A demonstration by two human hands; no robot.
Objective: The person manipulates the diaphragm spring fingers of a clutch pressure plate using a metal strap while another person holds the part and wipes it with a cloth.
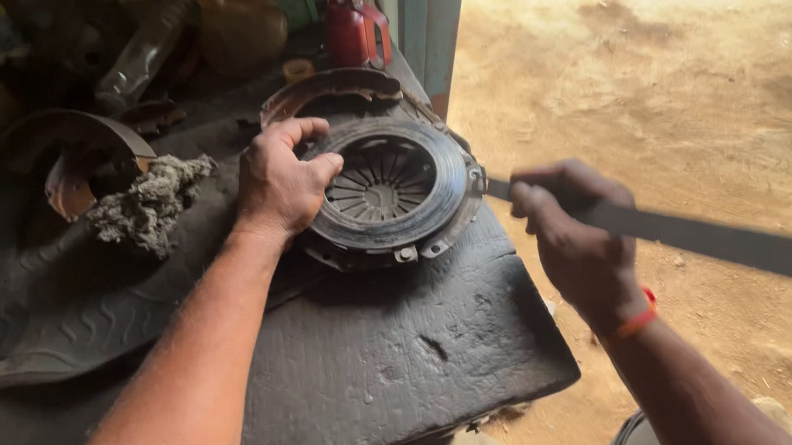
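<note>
A round metal clutch plate (pixel 392 191) lies flat near the far right corner of the desk (pixel 395 360), on the dark, rough mat that covers the top. Its right rim sits just at the desk's right edge, and part of a second rusty ring (pixel 328 85) shows from behind it.

The left hand (pixel 279 184) rests on the plate's left rim. Its fingers (pixel 303 127) curl over the upper left of the rim and the thumb presses the inner ring, so the plate lies directly under and to the right of them, held in a loose clasp rather than lifted.

The right hand (pixel 575 234) hangs off the desk's right edge, over the sandy ground (pixel 681 95). Its fingers (pixel 541 191) are closed around a long flat metal bar (pixel 718 239), which runs from the lower right up to the left. The tip of the bar touches the plate's right rim, by a small bolt lug. A red band (pixel 642 317) sits on that wrist.

Toward the desk's far left lie a curved rusty brake shoe (pixel 76 155) and a clump of grey fluff (pixel 152 205). A red can (pixel 357 28) stands at the far edge.
</note>
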